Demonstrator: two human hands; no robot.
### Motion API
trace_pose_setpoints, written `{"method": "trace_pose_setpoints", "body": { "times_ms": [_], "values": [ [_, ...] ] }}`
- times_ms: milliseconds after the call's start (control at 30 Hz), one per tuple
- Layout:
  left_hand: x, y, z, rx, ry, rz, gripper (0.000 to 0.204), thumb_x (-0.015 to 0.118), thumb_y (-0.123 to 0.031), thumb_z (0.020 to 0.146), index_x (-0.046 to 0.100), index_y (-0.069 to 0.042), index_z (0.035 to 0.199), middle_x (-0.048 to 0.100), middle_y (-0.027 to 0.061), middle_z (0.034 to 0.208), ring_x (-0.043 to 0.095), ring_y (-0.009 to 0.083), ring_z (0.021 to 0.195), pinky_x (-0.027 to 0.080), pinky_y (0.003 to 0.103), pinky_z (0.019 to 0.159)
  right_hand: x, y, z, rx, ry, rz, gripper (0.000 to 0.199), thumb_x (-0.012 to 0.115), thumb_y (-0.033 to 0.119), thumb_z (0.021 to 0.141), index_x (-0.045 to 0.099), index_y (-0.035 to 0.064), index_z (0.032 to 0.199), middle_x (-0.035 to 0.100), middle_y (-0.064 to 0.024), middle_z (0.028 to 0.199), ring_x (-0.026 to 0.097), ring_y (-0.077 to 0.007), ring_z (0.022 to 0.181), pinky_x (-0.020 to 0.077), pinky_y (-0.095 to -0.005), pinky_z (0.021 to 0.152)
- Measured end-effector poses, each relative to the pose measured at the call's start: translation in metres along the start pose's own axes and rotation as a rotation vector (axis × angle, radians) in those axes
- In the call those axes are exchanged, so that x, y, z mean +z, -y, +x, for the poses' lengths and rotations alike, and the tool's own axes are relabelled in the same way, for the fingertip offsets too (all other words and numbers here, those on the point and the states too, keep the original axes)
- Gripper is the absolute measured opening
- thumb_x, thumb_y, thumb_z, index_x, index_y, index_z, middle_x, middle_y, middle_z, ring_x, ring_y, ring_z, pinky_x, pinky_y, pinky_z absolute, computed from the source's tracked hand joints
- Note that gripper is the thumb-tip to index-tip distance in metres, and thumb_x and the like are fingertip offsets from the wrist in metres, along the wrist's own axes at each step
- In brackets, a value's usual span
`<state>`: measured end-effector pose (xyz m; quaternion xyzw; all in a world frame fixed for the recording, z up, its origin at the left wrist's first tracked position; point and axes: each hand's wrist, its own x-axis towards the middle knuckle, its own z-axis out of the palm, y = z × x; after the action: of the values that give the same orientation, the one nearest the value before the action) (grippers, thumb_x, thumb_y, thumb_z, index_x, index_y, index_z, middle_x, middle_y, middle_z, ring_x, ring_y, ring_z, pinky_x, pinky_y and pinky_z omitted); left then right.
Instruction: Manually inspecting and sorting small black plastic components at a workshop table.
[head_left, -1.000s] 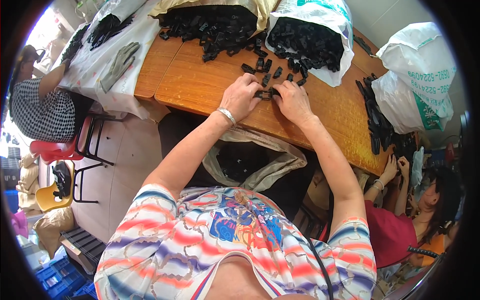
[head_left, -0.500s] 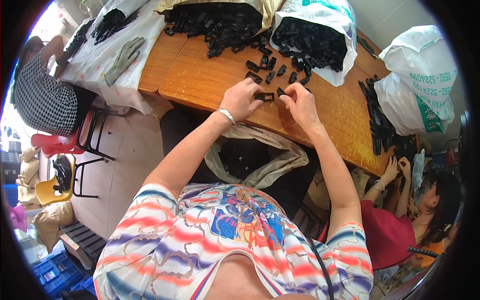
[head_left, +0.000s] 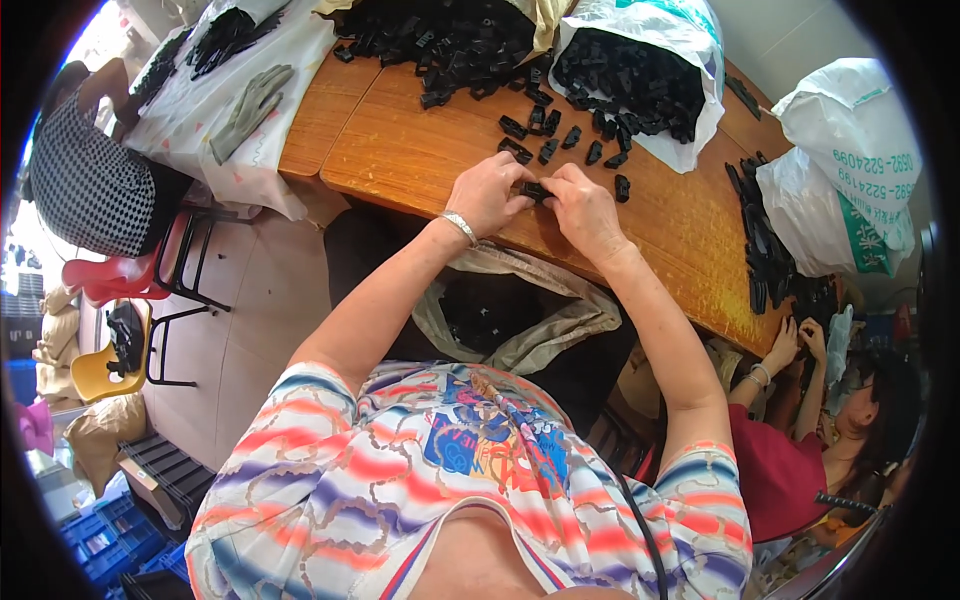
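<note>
Just over the table's near edge, my left hand pinches one end of a small black plastic frame. My right hand is closed at the frame's other end, its fingertips against it. The smaller black piece that the right hand held is hidden by the fingers. Several loose black plastic parts lie on the wooden table just beyond my hands. Below the edge, an open cloth bag on my lap has black pieces inside.
Black parts spill from a brown paper bag and a white plastic bag at the back. Long black strips lie by white sacks on the right. One co-worker sits right, another left, near a grey glove.
My right hand has moved left with its small black piece and met the frame in my left hand. The gap between the hands has closed.
</note>
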<state>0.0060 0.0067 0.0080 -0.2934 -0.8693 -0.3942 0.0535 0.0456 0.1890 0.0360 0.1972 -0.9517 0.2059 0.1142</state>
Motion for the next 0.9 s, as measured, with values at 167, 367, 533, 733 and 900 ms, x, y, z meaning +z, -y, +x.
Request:
{"method": "trace_pose_setpoints", "body": {
  "times_ms": [167,367,533,733,900],
  "values": [
    [0.0,0.0,0.001,-0.023,-0.002,0.008,0.021,0.072,-0.016,0.078,0.069,-0.009,0.097,0.062,0.008,0.096,0.062,0.0272,0.093,0.051,0.037,0.08,0.017,-0.002,-0.012,-0.145,-0.152,-0.206,0.034,0.058,-0.003,0.077,0.068,0.005,0.108,0.061,-0.0081,0.099,0.062,-0.0267,0.095,0.0539,-0.0381,0.074],
    [-0.016,0.016,0.008,0.071,0.06,-0.092,0.021,0.063,-0.01,0.08,0.067,-0.01,0.101,0.06,0.0102,0.099,0.061,0.0294,0.095,0.052,0.039,0.082,0.007,0.014,-0.041,-0.001,-0.105,0.061,0.026,0.071,0.006,0.076,0.068,0.0067,0.102,0.061,-0.012,0.091,0.064,-0.0349,0.079,0.0531,-0.0413,0.068],
    [-0.021,0.027,0.022,0.143,-0.178,0.225,0.034,0.072,-0.011,0.078,0.064,-0.008,0.111,0.056,0.0102,0.108,0.053,0.03,0.104,0.047,0.038,0.092,0.008,0.051,-0.062,-0.114,0.033,0.125,0.022,0.073,0.008,0.074,0.067,0.0066,0.095,0.061,-0.0113,0.089,0.065,-0.032,0.077,0.0534,-0.04,0.067],
    [-0.013,0.033,0.024,0.102,-0.122,0.15,0.024,0.073,-0.013,0.078,0.064,-0.007,0.1,0.059,0.01,0.102,0.054,0.0295,0.101,0.047,0.038,0.088,0.0,0.001,0.0,-0.074,-0.171,0.004,0.014,0.064,0.006,0.082,0.07,0.0074,0.094,0.062,-0.0102,0.089,0.065,-0.0298,0.078,0.054,-0.0388,0.068],
    [-0.011,0.025,0.021,0.091,-0.081,0.086,0.021,0.074,-0.013,0.078,0.064,-0.008,0.096,0.062,0.0083,0.094,0.055,0.0286,0.097,0.048,0.038,0.086,0.008,-0.037,0.045,-0.076,-0.13,-0.164,0.023,0.059,0.001,0.083,0.071,0.0077,0.101,0.061,-0.0094,0.096,0.064,-0.0287,0.09,0.0544,-0.0391,0.072]
  ]
}}
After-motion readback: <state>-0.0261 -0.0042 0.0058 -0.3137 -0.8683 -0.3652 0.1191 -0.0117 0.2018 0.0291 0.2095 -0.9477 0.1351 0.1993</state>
